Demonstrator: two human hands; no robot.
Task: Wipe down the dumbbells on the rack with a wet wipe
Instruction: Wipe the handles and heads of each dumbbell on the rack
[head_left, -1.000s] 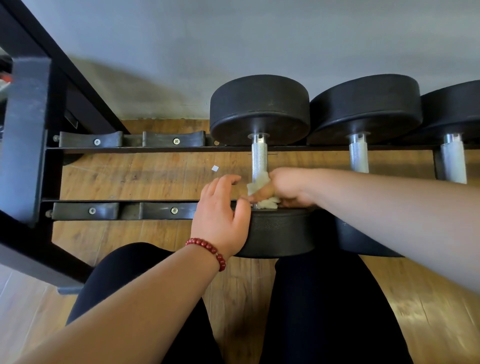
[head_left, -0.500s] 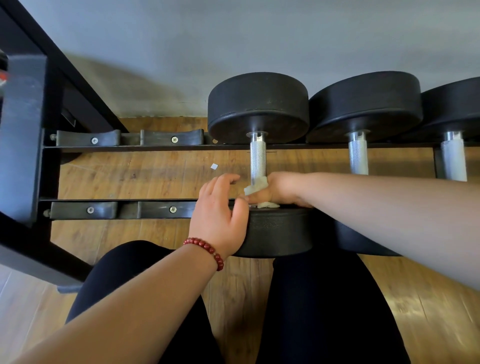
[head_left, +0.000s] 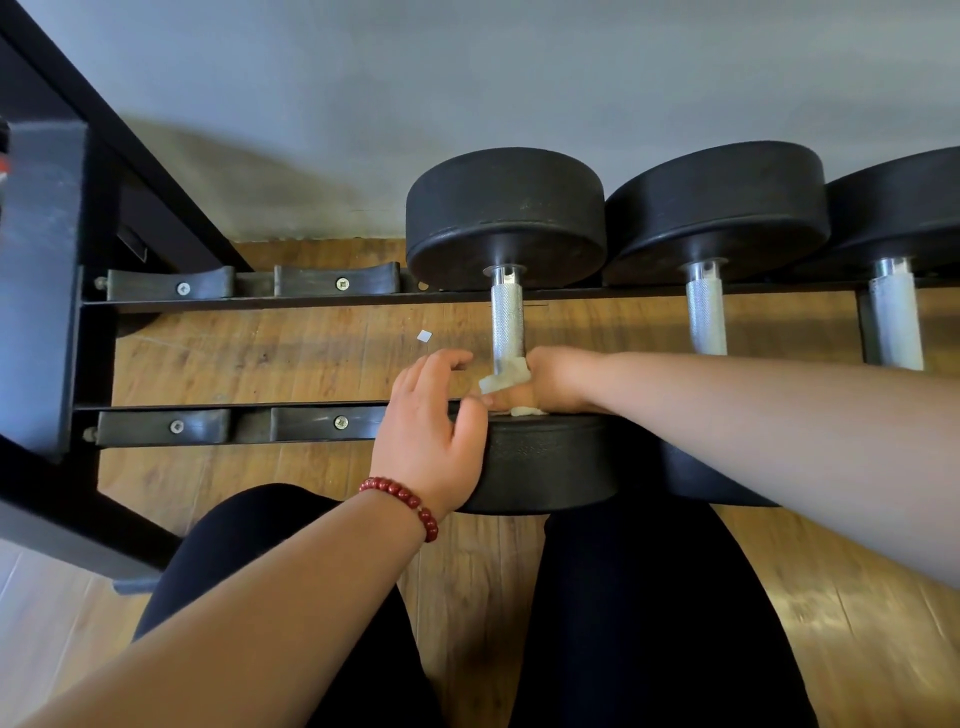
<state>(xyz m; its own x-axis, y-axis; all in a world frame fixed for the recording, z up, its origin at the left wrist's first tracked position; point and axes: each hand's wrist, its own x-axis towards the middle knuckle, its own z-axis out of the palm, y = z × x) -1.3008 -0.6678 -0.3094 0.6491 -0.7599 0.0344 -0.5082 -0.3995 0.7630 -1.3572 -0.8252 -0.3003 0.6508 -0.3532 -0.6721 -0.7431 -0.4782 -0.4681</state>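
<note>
A black dumbbell (head_left: 506, 218) with a knurled chrome handle lies across the two rails of the rack (head_left: 291, 304). My right hand (head_left: 550, 382) grips the near end of that handle through a pale wet wipe (head_left: 503, 379), just above the dumbbell's near head. My left hand (head_left: 431, 431) rests against the left side of the near head, fingers loosely spread and holding nothing. Two more black dumbbells (head_left: 717, 213) (head_left: 898, 208) lie to the right; my right forearm hides their near heads.
Empty rubber saddles (head_left: 332, 280) sit on both rails left of the dumbbells. A black rack upright (head_left: 41, 260) stands at the far left. A wooden floor with a small white scrap (head_left: 424, 336) shows below; a grey wall runs behind. My black-clad knees are underneath.
My right hand with the wipe has slid a little along the handle toward the near head. The left hand has stayed against the head.
</note>
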